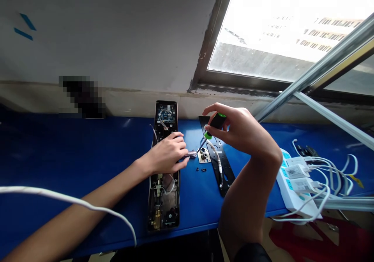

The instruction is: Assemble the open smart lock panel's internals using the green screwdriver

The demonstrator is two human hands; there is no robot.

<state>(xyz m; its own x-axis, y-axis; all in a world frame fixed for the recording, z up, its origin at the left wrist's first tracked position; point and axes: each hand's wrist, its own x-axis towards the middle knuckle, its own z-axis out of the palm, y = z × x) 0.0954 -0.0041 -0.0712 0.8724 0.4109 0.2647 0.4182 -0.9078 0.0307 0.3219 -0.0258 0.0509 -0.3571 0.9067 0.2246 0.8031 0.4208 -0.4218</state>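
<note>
My right hand (230, 125) is closed around a black and green screwdriver (216, 123), whose shaft slants down to the left. Its tip is by the end of a small purplish cylindrical part (191, 154). That part is held by the fingers of my left hand (172, 151), which reaches across a long black housing (163, 211). A blue circuit board (166, 114) sits in the housing's far end, with brass fittings and wires nearer me. Just right of the cylindrical part lies a small pale board (203, 155) with a round black component.
Several small screws (201, 169) lie below the pale board. A long black plate (223, 170) with a white cable (217, 157) is beneath my right hand. A white power strip (292, 184) with plugged chargers stands right on the blue table (117, 137). A white cable (73, 202) crosses my left forearm.
</note>
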